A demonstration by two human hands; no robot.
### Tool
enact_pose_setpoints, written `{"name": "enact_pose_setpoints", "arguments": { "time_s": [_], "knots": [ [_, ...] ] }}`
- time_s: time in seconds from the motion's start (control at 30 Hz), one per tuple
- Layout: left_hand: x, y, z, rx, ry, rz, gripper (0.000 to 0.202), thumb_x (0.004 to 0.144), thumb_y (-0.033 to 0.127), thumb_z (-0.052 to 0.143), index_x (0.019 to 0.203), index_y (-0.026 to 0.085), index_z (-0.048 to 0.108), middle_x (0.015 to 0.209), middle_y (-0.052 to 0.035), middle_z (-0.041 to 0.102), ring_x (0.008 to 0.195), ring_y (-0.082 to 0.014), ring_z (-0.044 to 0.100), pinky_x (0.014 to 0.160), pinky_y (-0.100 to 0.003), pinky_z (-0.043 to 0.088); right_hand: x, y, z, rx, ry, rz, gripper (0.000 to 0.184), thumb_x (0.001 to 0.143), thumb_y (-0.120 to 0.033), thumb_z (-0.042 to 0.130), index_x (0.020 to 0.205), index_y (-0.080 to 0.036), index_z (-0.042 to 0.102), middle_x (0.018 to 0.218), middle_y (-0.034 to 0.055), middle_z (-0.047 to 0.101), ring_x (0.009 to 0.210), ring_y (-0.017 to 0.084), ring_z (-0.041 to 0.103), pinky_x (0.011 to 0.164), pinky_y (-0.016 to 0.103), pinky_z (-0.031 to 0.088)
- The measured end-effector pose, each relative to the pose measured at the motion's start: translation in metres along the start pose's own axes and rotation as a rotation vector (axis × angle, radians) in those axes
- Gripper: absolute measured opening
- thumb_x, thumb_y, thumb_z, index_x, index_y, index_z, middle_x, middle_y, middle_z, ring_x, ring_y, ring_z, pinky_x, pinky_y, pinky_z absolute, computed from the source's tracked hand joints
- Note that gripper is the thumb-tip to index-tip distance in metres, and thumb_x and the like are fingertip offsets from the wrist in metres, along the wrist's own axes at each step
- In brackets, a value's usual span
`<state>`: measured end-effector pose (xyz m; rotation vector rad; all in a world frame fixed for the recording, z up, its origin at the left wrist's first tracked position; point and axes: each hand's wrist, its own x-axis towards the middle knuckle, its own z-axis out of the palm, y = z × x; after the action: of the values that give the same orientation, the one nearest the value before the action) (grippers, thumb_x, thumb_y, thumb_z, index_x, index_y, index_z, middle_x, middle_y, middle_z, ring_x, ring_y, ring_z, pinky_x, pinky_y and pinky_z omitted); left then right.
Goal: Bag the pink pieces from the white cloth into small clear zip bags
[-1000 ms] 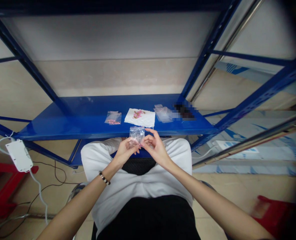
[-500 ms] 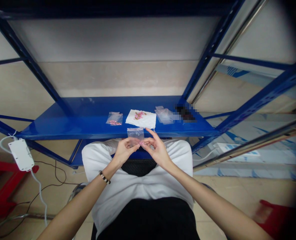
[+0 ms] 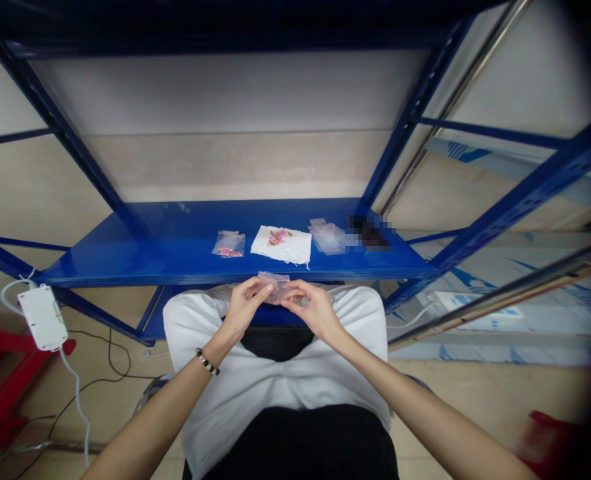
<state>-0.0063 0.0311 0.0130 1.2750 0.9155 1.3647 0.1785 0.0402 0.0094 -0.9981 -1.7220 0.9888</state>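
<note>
Over my lap, just below the shelf's front edge, I hold a small clear zip bag (image 3: 274, 279). My left hand (image 3: 248, 303) pinches the bag's left side between thumb and fingers. My right hand (image 3: 312, 307) is closed at its right side, with thumb and fingertips on the plastic. A tiny pink piece (image 3: 276, 303) shows by my right thumb; whether it is inside the bag I cannot tell. Beyond my hands lies a white cloth or paper sheet (image 3: 295, 248) with a pile of small pink pieces (image 3: 278, 237) on it.
On the blue shelf (image 3: 175, 257), a zip bag with pink pieces (image 3: 229, 245) lies left of the sheet. Several clear bags (image 3: 329, 237) lie to its right, beside a dark blurred object (image 3: 372, 231). A white power box (image 3: 44, 317) hangs at the shelf's left end.
The bag has tilted and dropped lower between my hands. My right fingers, earlier pinching a pink piece at the bag's lower edge, are now against its right side.
</note>
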Motion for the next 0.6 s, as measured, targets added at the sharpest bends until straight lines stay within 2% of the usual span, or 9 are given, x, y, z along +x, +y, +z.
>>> {"name": "enact_pose_setpoints", "arguments": {
  "time_s": [0.07,0.17,0.27,0.37,0.5,0.6],
  "knots": [
    [0.0,0.0004,-0.0014,0.031,0.016,-0.011,0.028,0.084,0.04,0.068,0.085,0.012,0.072,0.085,-0.0082,0.072,0.079,-0.017,0.066,0.076,-0.028,0.052,0.0014,0.0018,0.0006,0.013,-0.045,0.018,0.035,0.075,-0.034,0.076,0.104,-0.018,0.067,0.084,0.0052,0.074,0.076,0.019,0.066,0.074,0.033,0.05],
    [-0.0016,-0.0018,-0.0015,0.022,0.025,-0.063,0.032,0.084,0.043,0.067,0.085,0.012,0.072,0.078,-0.0074,0.072,0.066,-0.0151,0.065,0.063,-0.026,0.052,0.0033,0.0008,0.0014,0.023,-0.051,0.037,0.037,0.073,-0.04,0.078,0.103,-0.018,0.071,0.09,0.0064,0.074,0.081,0.02,0.065,0.073,0.032,0.05],
    [-0.004,-0.0046,0.0014,0.012,-0.036,-0.099,0.033,0.082,0.044,0.069,0.087,0.011,0.072,0.078,-0.0079,0.073,0.068,-0.0166,0.067,0.064,-0.027,0.054,0.0045,-0.0011,0.0008,0.113,-0.008,0.06,0.027,0.084,-0.043,0.066,0.091,-0.018,0.072,0.086,0.0059,0.072,0.081,0.019,0.064,0.075,0.031,0.05],
    [-0.0055,-0.0051,0.0052,0.002,-0.074,-0.107,0.035,0.082,0.045,0.069,0.091,0.012,0.071,0.079,-0.0079,0.072,0.07,-0.0178,0.068,0.065,-0.028,0.055,0.005,-0.0009,-0.0001,0.212,0.024,0.089,0.03,0.088,-0.045,0.061,0.08,-0.017,0.069,0.077,0.0036,0.068,0.075,0.017,0.062,0.073,0.029,0.05],
    [-0.006,-0.0034,0.0071,-0.006,-0.024,-0.088,0.037,0.088,0.047,0.06,0.087,0.012,0.071,0.078,-0.0084,0.071,0.067,-0.0169,0.067,0.061,-0.027,0.054,0.0052,0.0012,0.0003,0.26,0.01,0.131,0.03,0.087,-0.045,0.063,0.08,-0.017,0.069,0.074,0.0024,0.065,0.072,0.016,0.06,0.072,0.028,0.05],
    [-0.0065,-0.0035,0.0069,0.009,0.033,-0.084,0.036,0.088,0.046,0.061,0.082,0.012,0.071,0.076,-0.0074,0.071,0.066,-0.0154,0.065,0.061,-0.025,0.052,0.0047,0.0019,0.0016,0.314,-0.014,0.161,0.027,0.084,-0.044,0.066,0.081,-0.017,0.071,0.076,0.003,0.066,0.074,0.016,0.061,0.074,0.029,0.049]
  ]
}}
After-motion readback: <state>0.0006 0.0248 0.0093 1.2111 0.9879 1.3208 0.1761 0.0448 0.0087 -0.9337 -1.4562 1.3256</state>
